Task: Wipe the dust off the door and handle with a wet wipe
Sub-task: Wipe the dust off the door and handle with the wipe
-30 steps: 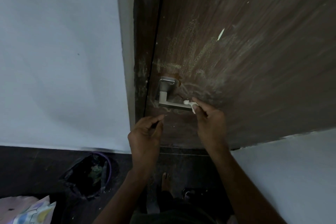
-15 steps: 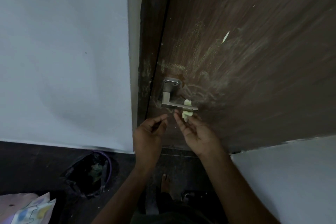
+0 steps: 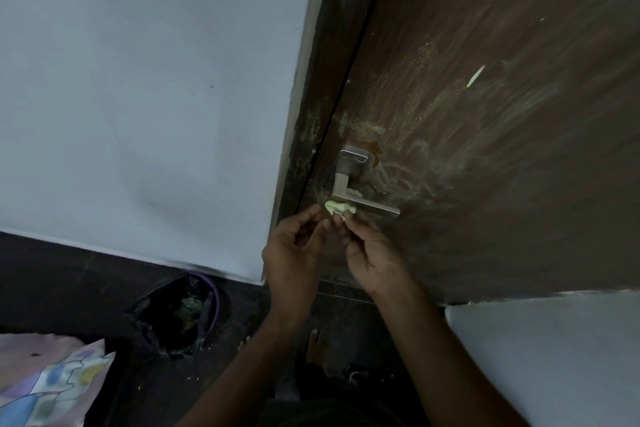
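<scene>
We are looking down at a dark brown door (image 3: 485, 149) whose surface is carrying pale dusty streaks and swirls, thickest around the metal handle (image 3: 360, 199). The handle's square plate is sitting near the door's left edge and its lever is pointing right.

A small crumpled wet wipe (image 3: 339, 208) — pale green in this light — is sitting right at the bend of the lever, touching its underside. Our right hand (image 3: 372, 253) is pinching the wipe between fingertips and thumb, the other fingers curling loosely toward the palm. Our left hand (image 3: 294, 253) is hanging just beside it, fingers half curled and tips reaching toward the wipe; we cannot tell whether they are actually touching it or gripping anything.

Left of the door, the dark frame (image 3: 311, 114) is meeting a white wall (image 3: 138, 80). Below, on the dark floor (image 3: 69, 288), a bin lined with a black bag (image 3: 180, 315) is standing near the wall's foot, and a patterned cloth (image 3: 45, 381) is lying at the lower left corner. A bare foot (image 3: 317, 343) is showing between our forearms — dim and partly hidden. A small pale fleck (image 3: 476, 76) is sticking to the door well above the handle.
</scene>
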`<state>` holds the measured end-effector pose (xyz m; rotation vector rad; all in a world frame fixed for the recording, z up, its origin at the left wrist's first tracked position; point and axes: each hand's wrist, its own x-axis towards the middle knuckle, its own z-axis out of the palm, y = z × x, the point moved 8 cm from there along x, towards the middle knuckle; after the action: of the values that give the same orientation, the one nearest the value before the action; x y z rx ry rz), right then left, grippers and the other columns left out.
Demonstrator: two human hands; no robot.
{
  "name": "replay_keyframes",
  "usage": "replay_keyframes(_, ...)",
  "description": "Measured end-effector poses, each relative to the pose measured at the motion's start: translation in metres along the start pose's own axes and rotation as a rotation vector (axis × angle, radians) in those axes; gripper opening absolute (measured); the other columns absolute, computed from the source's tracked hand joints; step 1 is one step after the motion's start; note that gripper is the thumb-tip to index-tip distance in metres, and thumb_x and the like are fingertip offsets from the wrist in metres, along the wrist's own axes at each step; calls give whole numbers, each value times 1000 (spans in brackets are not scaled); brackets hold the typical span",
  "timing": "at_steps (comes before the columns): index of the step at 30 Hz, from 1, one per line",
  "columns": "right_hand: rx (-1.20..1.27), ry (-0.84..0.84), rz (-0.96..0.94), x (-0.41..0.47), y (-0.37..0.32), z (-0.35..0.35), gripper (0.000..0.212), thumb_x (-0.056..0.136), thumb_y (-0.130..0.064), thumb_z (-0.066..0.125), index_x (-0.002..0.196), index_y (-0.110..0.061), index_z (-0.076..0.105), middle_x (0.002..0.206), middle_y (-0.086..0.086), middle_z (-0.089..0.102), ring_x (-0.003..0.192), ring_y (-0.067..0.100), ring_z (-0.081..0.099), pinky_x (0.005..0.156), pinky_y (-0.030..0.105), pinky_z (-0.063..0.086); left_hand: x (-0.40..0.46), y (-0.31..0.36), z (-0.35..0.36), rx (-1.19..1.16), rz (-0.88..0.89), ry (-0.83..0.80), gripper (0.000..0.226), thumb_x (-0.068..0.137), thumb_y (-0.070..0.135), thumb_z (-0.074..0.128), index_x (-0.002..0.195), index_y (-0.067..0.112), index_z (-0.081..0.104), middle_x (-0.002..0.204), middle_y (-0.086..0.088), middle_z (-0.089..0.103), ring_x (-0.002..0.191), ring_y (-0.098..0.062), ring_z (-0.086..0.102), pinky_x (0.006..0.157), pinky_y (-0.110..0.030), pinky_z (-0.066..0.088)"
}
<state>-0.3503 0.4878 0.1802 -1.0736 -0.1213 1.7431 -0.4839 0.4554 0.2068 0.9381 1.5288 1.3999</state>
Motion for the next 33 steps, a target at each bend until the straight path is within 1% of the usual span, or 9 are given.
replay_keyframes(6,-108,94,70,13,16,15,14,93,-6,59,100,-8,71,77,7,78,71,17,76,57,28,60,5,-2,8,-46,-39,12,34,90,18,75,124,23,73,108,16,75,98,12,69,85,-8,53)
replay_keyframes(11,-114,104,91,19,20,10,13,92,-14,62,100,-12,72,79,5,78,80,18,72,66,31,58,15,1,22,-110,-80,3,25,101,20,60,121,23,74,105,10,78,101,0,72,80,-9,53)
replay_keyframes(16,-206,31,-1,13,12,4,30,78,-18,67,106,-14,73,101,8,75,92,18,68,84,32,47,19,-10,28,-286,-185,-19,20,101,19,60,105,20,79,91,-2,81,89,-21,77,75,-32,61)
replay_keyframes(18,-229,76,-32,13,7,0,21,82,-12,65,102,-13,73,95,5,76,84,14,68,76,27,47,21,-22,33,-413,-288,-37,17,99,16,63,100,16,79,92,-9,81,91,-28,77,75,-37,61)
replay_keyframes(22,-220,160,-32,15,3,4,18,95,-6,56,87,-13,70,63,-2,74,56,7,68,51,20,51,33,-33,47,-616,-490,-85,23,97,7,62,116,-4,68,114,-28,72,105,-41,68,95,-53,53)
replay_keyframes(24,-221,214,-60,17,2,2,15,95,-4,56,89,-10,69,57,-3,72,46,3,66,40,14,47,38,-33,49,-631,-503,-90,19,97,5,62,113,-2,68,113,-27,71,101,-39,67,95,-52,53)
replay_keyframes(27,-249,215,-111,17,2,0,12,93,-2,58,91,-8,69,61,-2,73,49,3,67,40,14,48,42,-30,42,-610,-441,-56,14,93,3,67,106,1,72,107,-25,74,93,-34,70,88,-47,59)
replay_keyframes(30,-290,216,-285,16,-10,-3,15,86,3,65,88,-10,73,74,2,77,64,11,71,54,22,54,46,-21,34,-459,-301,17,12,90,2,71,96,11,78,89,-7,81,80,-15,77,65,-23,60)
replay_keyframes(33,-324,243,-478,13,-19,-6,20,82,8,69,92,-8,75,85,9,75,74,19,66,65,30,54,48,-17,33,-395,-241,56,16,89,2,71,95,15,78,88,-1,81,83,-13,77,67,-19,58)
